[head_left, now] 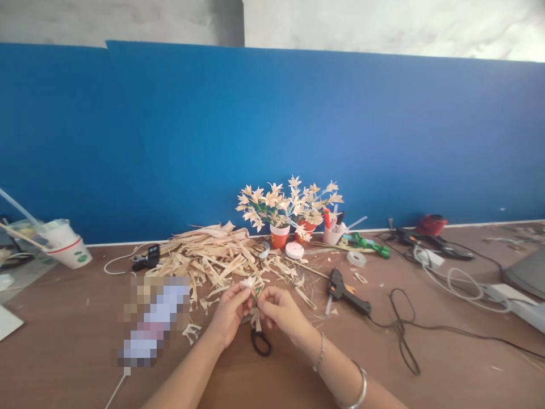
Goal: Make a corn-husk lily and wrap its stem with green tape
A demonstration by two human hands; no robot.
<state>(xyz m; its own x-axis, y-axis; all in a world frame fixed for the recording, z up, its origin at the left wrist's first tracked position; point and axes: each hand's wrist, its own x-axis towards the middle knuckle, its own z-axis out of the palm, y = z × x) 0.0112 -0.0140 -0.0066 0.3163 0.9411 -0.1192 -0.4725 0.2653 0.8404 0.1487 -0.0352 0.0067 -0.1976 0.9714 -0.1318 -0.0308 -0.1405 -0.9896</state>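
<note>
My left hand (pixel 232 311) pinches a small pale flower (pixel 248 282) between thumb and fingers. Close beside it, my right hand (pixel 279 309) has its fingers closed at the thin stem below the flower, where a bit of green shows. Another pale petal piece (pixel 255 318) hangs between the two hands. Under them lie scissors with a black handle (pixel 261 343), their blades mostly hidden. Behind the hands spreads a heap of dried pale husk strips (pixel 208 253). Pale flowers (pixel 272 199) stand in red cups (pixel 279 237) at the back.
A black glue gun (pixel 347 292) lies to the right, its cable running across the brown table (pixel 451 363). White cables (pixel 460 284) and a power strip (pixel 517 307) are farther right. A blurred-out device (pixel 155 324) and a paper cup (pixel 72 253) are at left.
</note>
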